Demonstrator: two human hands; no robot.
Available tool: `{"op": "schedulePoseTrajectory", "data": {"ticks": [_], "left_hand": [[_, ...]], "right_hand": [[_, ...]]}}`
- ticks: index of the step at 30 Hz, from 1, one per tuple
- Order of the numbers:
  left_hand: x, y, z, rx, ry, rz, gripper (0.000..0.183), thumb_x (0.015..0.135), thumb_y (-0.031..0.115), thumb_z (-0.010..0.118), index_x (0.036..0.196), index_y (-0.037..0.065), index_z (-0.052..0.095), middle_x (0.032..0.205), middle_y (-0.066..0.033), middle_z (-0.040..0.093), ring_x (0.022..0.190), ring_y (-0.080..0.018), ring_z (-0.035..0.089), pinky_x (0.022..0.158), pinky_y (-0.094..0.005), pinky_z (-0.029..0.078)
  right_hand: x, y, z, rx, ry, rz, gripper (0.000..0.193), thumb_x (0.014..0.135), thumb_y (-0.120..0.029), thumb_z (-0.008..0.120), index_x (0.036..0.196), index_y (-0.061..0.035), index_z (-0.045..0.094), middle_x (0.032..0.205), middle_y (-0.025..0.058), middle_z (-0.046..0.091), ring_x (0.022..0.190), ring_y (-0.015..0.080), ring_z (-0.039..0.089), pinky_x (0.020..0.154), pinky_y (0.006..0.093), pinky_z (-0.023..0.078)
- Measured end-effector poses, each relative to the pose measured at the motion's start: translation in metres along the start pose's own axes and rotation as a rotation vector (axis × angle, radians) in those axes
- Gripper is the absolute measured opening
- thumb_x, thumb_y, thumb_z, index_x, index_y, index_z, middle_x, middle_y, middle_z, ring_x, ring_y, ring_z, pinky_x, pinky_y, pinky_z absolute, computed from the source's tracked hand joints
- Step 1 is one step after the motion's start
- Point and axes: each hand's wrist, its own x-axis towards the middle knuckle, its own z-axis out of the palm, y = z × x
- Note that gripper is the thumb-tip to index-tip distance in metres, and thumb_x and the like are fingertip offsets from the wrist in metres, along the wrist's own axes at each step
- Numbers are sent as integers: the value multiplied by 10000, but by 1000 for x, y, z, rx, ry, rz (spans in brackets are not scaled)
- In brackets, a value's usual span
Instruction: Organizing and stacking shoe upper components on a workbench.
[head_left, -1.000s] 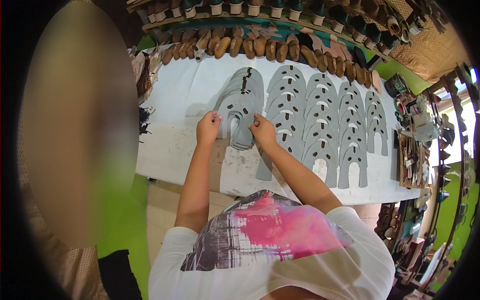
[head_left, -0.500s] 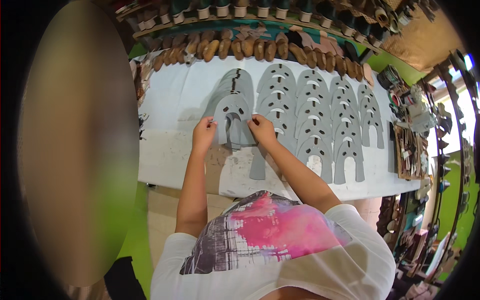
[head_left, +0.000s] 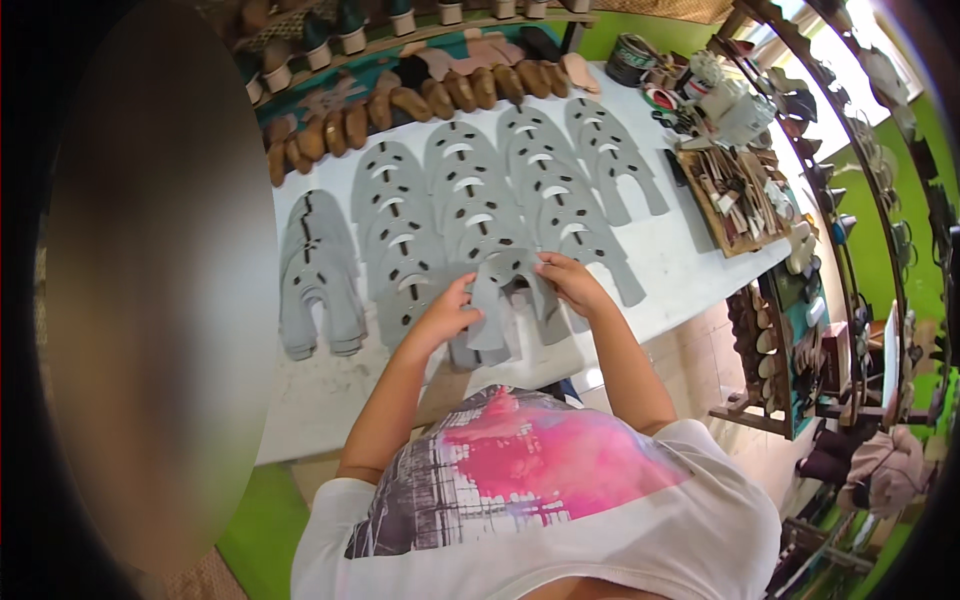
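Between my two hands is a grey U-shaped shoe upper piece (head_left: 488, 312) with small dark patches near its curve. My left hand (head_left: 447, 318) pinches its left side, and my right hand (head_left: 572, 284) grips its right upper edge. It lies over the near end of a row of overlapping grey upper pieces (head_left: 474, 208), hiding part of them. More such rows stand on both sides, their pieces overlapping from far to near. At the left, a neat stack of grey upper pieces (head_left: 298, 312) lies apart from my hands.
Wooden shoe lasts (head_left: 437, 98) line the far side of the white table (head_left: 655, 270). A tool box (head_left: 735, 200), a dark can (head_left: 631, 60) and plastic-wrapped items stand at the right. Shoe racks (head_left: 830, 190) rise beyond the table's right edge. A large blurred shape fills the left.
My hands have moved right, from the leftmost stack to an upper piece at the near end of a middle row. The view has turned to the right.
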Motion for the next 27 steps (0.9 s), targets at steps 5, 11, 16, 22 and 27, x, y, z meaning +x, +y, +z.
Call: {"op": "schedulePoseTrajectory", "data": {"ticks": [5, 11, 16, 22, 27], "left_hand": [[58, 16, 75, -56, -162, 54, 661, 755, 61, 552, 1339, 81, 244, 953, -67, 566, 772, -117, 549, 591, -242, 440], [124, 38, 149, -57, -130, -62, 549, 840, 173, 545, 1314, 56, 293, 906, -68, 577, 753, -127, 568, 600, -258, 460], [178, 45, 194, -58, -40, 18, 509, 828, 168, 545, 1273, 28, 342, 848, -98, 588, 644, -138, 569, 560, -258, 476], [234, 51, 204, 0, 81, -18, 488, 827, 118, 508, 1283, 77, 339, 864, -109, 582, 609, -167, 579, 540, -290, 500], [237, 53, 204, 106, 179, -107, 479, 823, 89, 476, 1282, 123, 344, 901, -116, 574, 604, -189, 583, 521, -318, 514]], "right_hand": [[-36, -15, -88, -3, 86, -69, 320, 805, -208, 583, 1069, -28, 555, 947, 30, 589, 866, 115, 520, 757, 247, 393], [-43, -34, -183, 30, 110, -146, 289, 808, -96, 556, 1088, -32, 524, 931, 20, 584, 842, 108, 530, 751, 237, 409], [-26, -50, -239, -17, 137, -181, 332, 790, -81, 561, 1114, -35, 511, 907, 29, 587, 814, 109, 539, 741, 236, 409], [25, -62, -281, -225, 195, -255, 429, 764, -41, 552, 1187, -18, 484, 854, 30, 571, 758, 83, 517, 681, 203, 400], [46, -53, -285, -651, 382, -275, 369, 760, -69, 567, 1129, -59, 545, 784, 50, 567, 708, 113, 515, 643, 243, 414]]}}
